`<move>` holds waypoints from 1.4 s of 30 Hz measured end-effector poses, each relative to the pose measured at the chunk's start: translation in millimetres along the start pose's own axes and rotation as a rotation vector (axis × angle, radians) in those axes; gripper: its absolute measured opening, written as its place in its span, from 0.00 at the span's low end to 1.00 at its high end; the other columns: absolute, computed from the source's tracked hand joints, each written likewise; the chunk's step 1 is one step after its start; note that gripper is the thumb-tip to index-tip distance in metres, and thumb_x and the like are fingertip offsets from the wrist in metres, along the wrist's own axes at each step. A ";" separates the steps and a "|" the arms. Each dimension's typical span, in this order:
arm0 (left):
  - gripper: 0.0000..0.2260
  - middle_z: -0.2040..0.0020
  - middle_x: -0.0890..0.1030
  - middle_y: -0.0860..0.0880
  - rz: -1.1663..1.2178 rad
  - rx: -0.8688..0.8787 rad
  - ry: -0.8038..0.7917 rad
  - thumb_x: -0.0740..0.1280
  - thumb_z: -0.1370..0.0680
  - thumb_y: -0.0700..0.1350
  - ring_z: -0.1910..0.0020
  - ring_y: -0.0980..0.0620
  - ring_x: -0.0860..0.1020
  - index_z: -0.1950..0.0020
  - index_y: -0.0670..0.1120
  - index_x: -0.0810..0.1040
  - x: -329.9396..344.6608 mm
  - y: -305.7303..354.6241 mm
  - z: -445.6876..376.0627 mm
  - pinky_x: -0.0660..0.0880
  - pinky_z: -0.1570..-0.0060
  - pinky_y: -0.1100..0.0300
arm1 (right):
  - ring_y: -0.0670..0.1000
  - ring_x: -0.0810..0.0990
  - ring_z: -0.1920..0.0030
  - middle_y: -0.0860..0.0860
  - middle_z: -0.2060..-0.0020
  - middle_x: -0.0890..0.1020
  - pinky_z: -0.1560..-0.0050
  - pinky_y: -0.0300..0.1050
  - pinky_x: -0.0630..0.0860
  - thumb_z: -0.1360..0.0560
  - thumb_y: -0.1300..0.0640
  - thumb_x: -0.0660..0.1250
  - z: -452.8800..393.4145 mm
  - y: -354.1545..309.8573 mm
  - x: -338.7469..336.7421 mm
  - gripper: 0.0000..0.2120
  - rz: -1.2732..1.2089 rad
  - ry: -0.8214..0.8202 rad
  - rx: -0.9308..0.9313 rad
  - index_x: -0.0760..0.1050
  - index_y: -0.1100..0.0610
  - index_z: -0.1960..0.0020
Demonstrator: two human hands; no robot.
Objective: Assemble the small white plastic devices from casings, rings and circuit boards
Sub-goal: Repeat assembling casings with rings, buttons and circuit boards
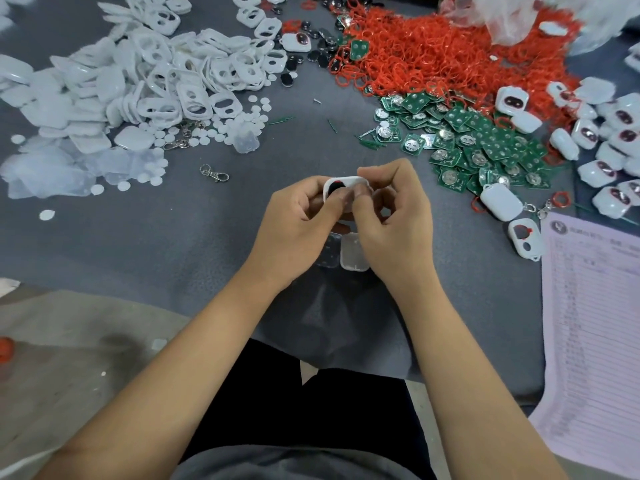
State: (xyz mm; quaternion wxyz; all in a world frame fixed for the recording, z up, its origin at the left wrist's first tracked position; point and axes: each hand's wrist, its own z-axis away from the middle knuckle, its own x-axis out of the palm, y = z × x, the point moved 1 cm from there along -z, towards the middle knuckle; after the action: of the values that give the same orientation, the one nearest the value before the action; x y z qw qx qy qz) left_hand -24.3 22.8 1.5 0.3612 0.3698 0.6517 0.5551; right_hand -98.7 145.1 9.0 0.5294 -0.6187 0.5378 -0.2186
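At table centre, our left hand (294, 216) and right hand (394, 209) both pinch a white casing (346, 183), seating its dark insert. Next likely needs a circuit board (485, 147) from two o'clock.

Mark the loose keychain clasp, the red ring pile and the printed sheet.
keychain clasp (214, 173), head view, on the metal clip body.
red ring pile (450, 53), head view, middle of the heap.
printed sheet (595, 323), head view, on its lined table area.
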 end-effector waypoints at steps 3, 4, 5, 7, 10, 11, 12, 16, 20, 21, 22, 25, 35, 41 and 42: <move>0.08 0.51 0.88 0.52 -0.005 0.010 -0.005 0.67 0.16 0.44 0.52 0.54 0.87 0.41 0.45 0.84 0.6 -0.9 0.6 0.82 0.53 0.61 | 0.43 0.75 0.65 0.42 0.61 0.79 0.63 0.33 0.70 0.21 0.61 0.67 0.5 0.6 -1.1 0.06 0.006 0.020 -0.007 0.76 0.51 0.47; 0.08 0.51 0.88 0.51 -0.001 0.007 -0.005 0.67 0.15 0.43 0.51 0.53 0.87 0.41 0.45 0.84 0.7 -1.5 0.4 0.83 0.52 0.59 | 0.43 0.75 0.64 0.42 0.60 0.80 0.62 0.33 0.70 0.21 0.61 0.67 0.4 0.7 -1.4 0.06 0.007 0.024 -0.009 0.77 0.51 0.47; 0.08 0.51 0.88 0.50 0.008 0.001 -0.006 0.66 0.15 0.42 0.51 0.52 0.87 0.40 0.44 0.84 0.8 -2.2 0.0 0.83 0.51 0.57 | 0.43 0.76 0.63 0.41 0.59 0.80 0.60 0.33 0.71 0.21 0.61 0.67 0.4 0.9 -1.7 0.06 0.009 0.024 -0.011 0.77 0.51 0.46; 0.09 0.50 0.88 0.48 0.026 -0.017 -0.003 0.65 0.15 0.40 0.49 0.50 0.87 0.40 0.41 0.83 0.4 -3.2 -0.6 0.84 0.49 0.54 | 0.43 0.79 0.61 0.42 0.56 0.82 0.58 0.34 0.72 0.21 0.61 0.67 0.8 1.2 -2.4 0.07 0.017 0.015 -0.017 0.78 0.52 0.45; 0.09 0.50 0.88 0.47 0.046 -0.047 0.029 0.65 0.15 0.41 0.50 0.49 0.87 0.39 0.42 0.84 -0.6 -2.2 -0.9 0.84 0.49 0.54 | 0.45 0.81 0.57 0.44 0.54 0.83 0.56 0.36 0.74 0.20 0.61 0.67 2.2 1.5 -3.0 0.09 0.041 -0.008 -0.020 0.80 0.54 0.41; 0.09 0.50 0.88 0.47 0.063 -0.061 0.041 0.65 0.15 0.40 0.50 0.49 0.87 0.39 0.42 0.84 -0.7 -1.5 -1.0 0.84 0.50 0.55 | 0.46 0.81 0.57 0.45 0.53 0.83 0.56 0.36 0.75 0.19 0.61 0.66 2.4 1.7 -2.8 0.10 0.047 -0.010 -0.020 0.81 0.55 0.41; 0.09 0.51 0.88 0.47 0.090 -0.078 0.052 0.65 0.15 0.40 0.51 0.48 0.87 0.40 0.42 0.84 -0.6 -0.8 -1.0 0.84 0.51 0.56 | 0.45 0.81 0.57 0.46 0.53 0.84 0.56 0.36 0.75 0.18 0.61 0.65 2.5 1.8 -3.0 0.10 0.056 -0.002 -0.023 0.81 0.56 0.40; 0.10 0.52 0.88 0.44 0.223 -0.143 0.048 0.63 0.15 0.39 0.54 0.44 0.88 0.42 0.42 0.84 -0.1 0.6 -2.0 0.84 0.53 0.56 | 0.41 0.72 0.67 0.51 0.57 0.83 0.64 0.31 0.66 0.16 0.59 0.61 1.9 1.8 -11.6 0.10 0.099 0.145 -0.024 0.81 0.56 0.42; 0.11 0.52 0.88 0.42 0.272 -0.151 -0.009 0.62 0.14 0.41 0.53 0.42 0.88 0.41 0.40 0.83 -1.0 -0.1 -3.7 0.83 0.54 0.57 | 0.42 0.75 0.66 0.48 0.60 0.81 0.63 0.33 0.67 0.16 0.59 0.60 6.7 3.1 -32.0 0.10 0.156 0.291 -0.017 0.80 0.53 0.45; 0.11 0.52 0.88 0.42 0.283 -0.151 -0.022 0.61 0.15 0.41 0.53 0.42 0.88 0.41 0.41 0.83 -0.9 -0.1 -4.1 0.82 0.54 0.57 | 0.46 0.77 0.65 0.48 0.60 0.82 0.63 0.35 0.68 0.16 0.59 0.60 9.5 3.5 -36.2 0.10 0.174 0.309 0.002 0.79 0.51 0.46; 0.11 0.52 0.88 0.42 0.288 -0.149 -0.035 0.61 0.15 0.41 0.53 0.43 0.88 0.42 0.42 0.83 -0.7 -0.1 -4.4 0.82 0.54 0.58 | 0.51 0.79 0.63 0.50 0.60 0.82 0.62 0.39 0.70 0.16 0.59 0.60 13.1 4.1 -40.0 0.10 0.193 0.326 0.026 0.80 0.50 0.47; 0.12 0.50 0.88 0.43 0.286 -0.133 -0.073 0.60 0.15 0.40 0.53 0.43 0.88 0.41 0.44 0.83 -1.0 -0.4 -5.0 0.82 0.55 0.60 | 0.55 0.81 0.57 0.49 0.58 0.83 0.57 0.49 0.76 0.18 0.56 0.61 28.9 5.7 -50.7 0.10 0.265 0.369 0.098 0.81 0.48 0.47; 0.12 0.48 0.88 0.43 0.281 -0.101 -0.126 0.60 0.16 0.43 0.51 0.42 0.87 0.41 0.47 0.84 -1.2 -3.6 -7.6 0.81 0.54 0.60 | 0.62 0.74 0.43 0.55 0.50 0.79 0.35 0.47 0.64 0.20 0.48 0.69 57.8 13.4 -70.6 0.15 0.648 0.108 0.185 0.84 0.53 0.37; 0.15 0.48 0.88 0.42 0.311 -0.137 -0.118 0.58 0.16 0.44 0.51 0.41 0.87 0.40 0.43 0.83 -1.5 -3.2 -9.0 0.81 0.55 0.58 | 0.54 0.75 0.49 0.43 0.54 0.79 0.45 0.53 0.73 0.25 0.50 0.75 55.1 16.5 -72.5 0.10 0.533 0.037 0.131 0.77 0.48 0.47; 0.16 0.48 0.88 0.41 0.320 -0.151 -0.116 0.57 0.16 0.45 0.50 0.40 0.87 0.39 0.41 0.82 -1.8 -3.4 -9.7 0.81 0.55 0.58 | 0.51 0.76 0.52 0.42 0.57 0.78 0.48 0.50 0.74 0.25 0.51 0.75 53.6 16.4 -72.4 0.10 0.439 0.037 0.150 0.75 0.48 0.49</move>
State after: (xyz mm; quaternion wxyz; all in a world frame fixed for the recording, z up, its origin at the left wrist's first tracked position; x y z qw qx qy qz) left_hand -32.3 16.4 -0.5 0.3321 0.4721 0.5188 0.6306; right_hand -84.4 234.8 -2.4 0.5988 -0.4418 0.6513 -0.1487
